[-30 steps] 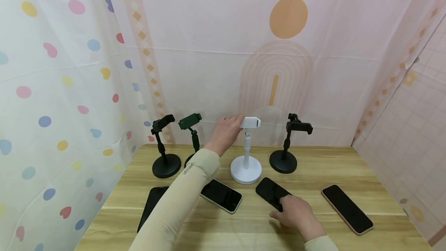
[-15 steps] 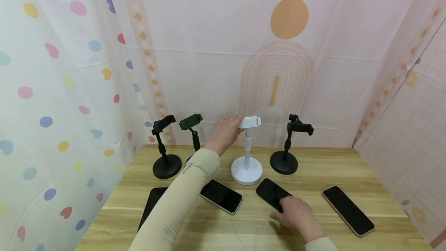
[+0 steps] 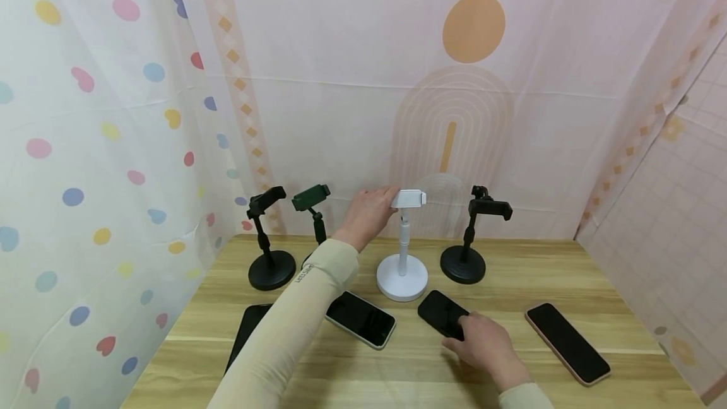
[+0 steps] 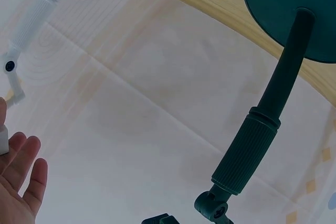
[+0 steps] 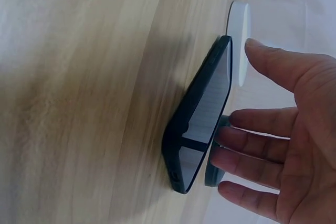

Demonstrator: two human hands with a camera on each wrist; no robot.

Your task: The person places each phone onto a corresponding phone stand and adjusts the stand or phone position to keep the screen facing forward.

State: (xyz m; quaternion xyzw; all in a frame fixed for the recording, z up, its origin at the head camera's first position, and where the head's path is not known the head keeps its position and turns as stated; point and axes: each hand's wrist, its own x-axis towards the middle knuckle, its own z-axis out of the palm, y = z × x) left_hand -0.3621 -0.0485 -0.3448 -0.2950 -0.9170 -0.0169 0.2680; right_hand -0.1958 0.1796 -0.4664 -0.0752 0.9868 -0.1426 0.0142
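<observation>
My left hand (image 3: 366, 216) grips the left end of the clamp of a white phone stand (image 3: 402, 276). In the left wrist view the fingers of that hand (image 4: 21, 177) show at the left edge beside a bit of white clamp. A black phone (image 3: 440, 313) lies face up on the table in front of this stand. Just above its near right end is my right hand (image 3: 485, 347). The right wrist view has this hand's fingers (image 5: 257, 121) and thumb spread and fairly straight, with a gap between them and the phone.
Two stands, one black (image 3: 271, 270) and one dark green (image 3: 310, 197), are left of my left hand; another black stand (image 3: 462, 264) is to the right. More phones lie on the wooden table (image 3: 409, 377): a silver-edged one (image 3: 363, 319), a pink-edged one (image 3: 567, 343), one half hidden by my sleeve.
My right hand has shifted very slightly up and right over the black phone. The left hand stays at the white clamp, and the phones and stands lie as before.
</observation>
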